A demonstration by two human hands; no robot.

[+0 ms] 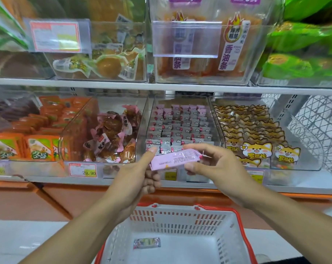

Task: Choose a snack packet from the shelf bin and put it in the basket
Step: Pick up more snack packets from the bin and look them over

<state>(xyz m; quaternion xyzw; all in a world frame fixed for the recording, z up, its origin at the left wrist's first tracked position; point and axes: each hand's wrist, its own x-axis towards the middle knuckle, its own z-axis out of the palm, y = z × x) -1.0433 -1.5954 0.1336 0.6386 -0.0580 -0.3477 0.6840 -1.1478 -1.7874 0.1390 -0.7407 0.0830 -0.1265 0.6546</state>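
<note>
A small pink snack packet [175,159] is held flat between both hands, in front of the clear shelf bin [180,128] full of pink and grey packets. My left hand [142,176] pinches its left end with the thumb on top. My right hand [211,162] grips its right end. Below the hands stands a white basket [180,221] with a red rim. One small shiny packet [147,242] lies on the basket's floor.
Neighbouring clear bins hold brown wrapped snacks [112,134], orange packets [35,136] and fox-print packets [254,138]. An upper shelf [161,86] carries more bins. A wire basket [313,126] sits at the right. Price tags line the shelf edge.
</note>
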